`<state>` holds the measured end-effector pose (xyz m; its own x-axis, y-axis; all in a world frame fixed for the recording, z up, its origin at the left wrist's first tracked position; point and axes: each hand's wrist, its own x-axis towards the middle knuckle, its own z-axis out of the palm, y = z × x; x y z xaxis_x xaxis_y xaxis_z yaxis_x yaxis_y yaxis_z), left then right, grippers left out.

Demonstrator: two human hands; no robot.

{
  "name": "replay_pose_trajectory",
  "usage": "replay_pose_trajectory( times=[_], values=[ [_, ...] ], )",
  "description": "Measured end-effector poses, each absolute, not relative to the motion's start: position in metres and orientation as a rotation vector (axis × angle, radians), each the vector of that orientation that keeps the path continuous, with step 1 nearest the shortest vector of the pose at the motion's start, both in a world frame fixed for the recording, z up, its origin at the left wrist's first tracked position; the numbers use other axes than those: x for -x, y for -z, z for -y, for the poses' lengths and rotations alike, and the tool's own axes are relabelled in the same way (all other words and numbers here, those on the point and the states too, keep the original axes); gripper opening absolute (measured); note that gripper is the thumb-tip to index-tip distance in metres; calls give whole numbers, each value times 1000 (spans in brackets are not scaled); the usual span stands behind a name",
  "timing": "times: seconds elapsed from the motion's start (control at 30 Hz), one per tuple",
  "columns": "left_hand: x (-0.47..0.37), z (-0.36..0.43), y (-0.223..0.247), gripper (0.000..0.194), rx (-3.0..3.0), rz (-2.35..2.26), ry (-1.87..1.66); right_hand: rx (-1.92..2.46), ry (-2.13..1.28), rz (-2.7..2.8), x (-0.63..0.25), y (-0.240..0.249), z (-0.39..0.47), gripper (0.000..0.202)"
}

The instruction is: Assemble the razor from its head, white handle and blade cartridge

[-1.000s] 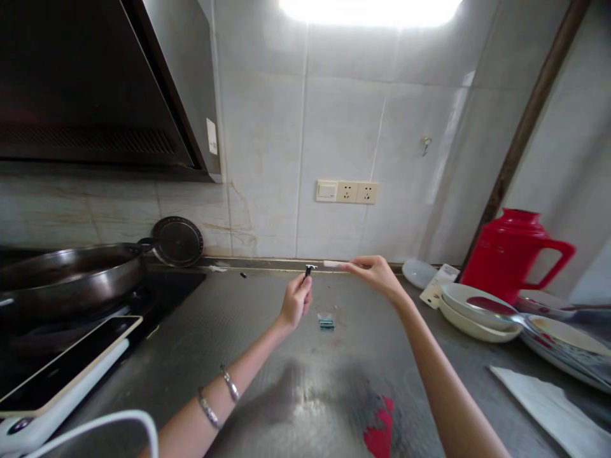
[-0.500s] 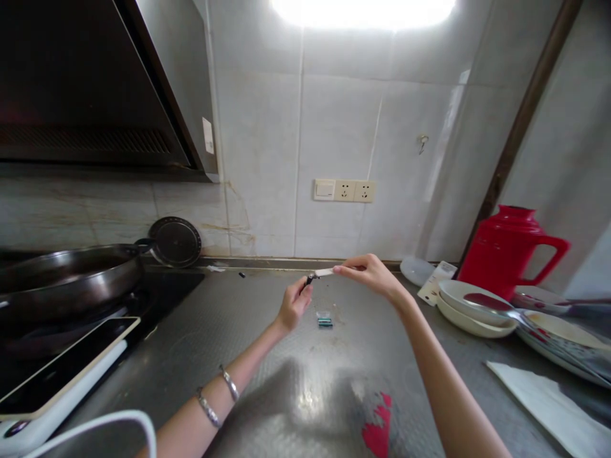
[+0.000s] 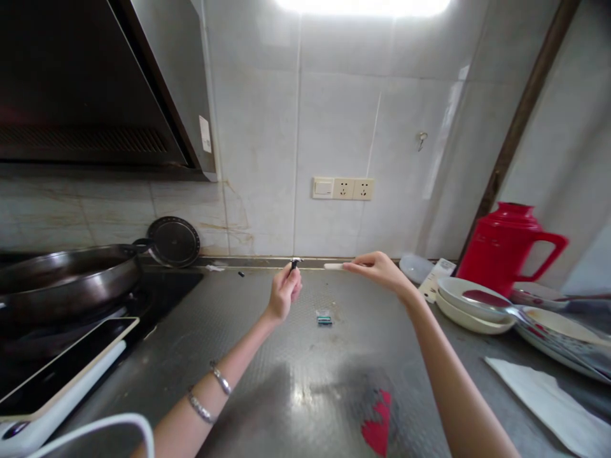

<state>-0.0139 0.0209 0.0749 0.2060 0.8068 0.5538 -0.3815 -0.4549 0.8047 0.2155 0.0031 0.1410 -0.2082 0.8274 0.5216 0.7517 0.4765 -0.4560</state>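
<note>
In my left hand [image 3: 282, 294] is a small black razor [image 3: 294, 263], upright, with its short crosswise head above my fist. My right hand [image 3: 375, 270] pinches one end of a slim white stick [image 3: 334, 266] that points left towards the razor; a gap separates the two. What kind of stick it is, I cannot make out. Below and between my hands, a small clear pack with teal-and-dark strips [image 3: 324, 320] lies on the metal countertop [image 3: 258, 381].
On the left, a steel pan [image 3: 71, 273] sits on the black stove beside a round dark lid [image 3: 174, 242]. To the right stand a red thermos jug [image 3: 506, 248], stacked bowls [image 3: 472, 321] and plates, with a white paper sheet [image 3: 548, 401] nearer. A white cable [image 3: 119, 418] loops at lower left.
The razor and white stick have come apart. My left hand has moved left and slightly up with the razor; my right hand has shifted slightly right, still pinching the stick.
</note>
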Motion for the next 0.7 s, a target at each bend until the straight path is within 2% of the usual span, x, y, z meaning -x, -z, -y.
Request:
replay_pose_trajectory(
  times=[0.3, 0.4, 0.53, 0.7],
  values=[
    [21, -26, -83, 40, -1316, -439, -1474, 1182, -261, 1852, -205, -134, -15, 44],
    [21, -25, -86, 41, -1307, -436, -1463, 1288, -187, 1874, -189, -127, -12, 39],
    [22, -25, -89, 41, -1314, -413, -1450, 1547, 24, 2036, -167, -101, -7, 38],
    [22, -25, -89, 39, -1312, -411, -1410, 1761, -18, 2235, -142, -50, -3, 33]
  ],
)
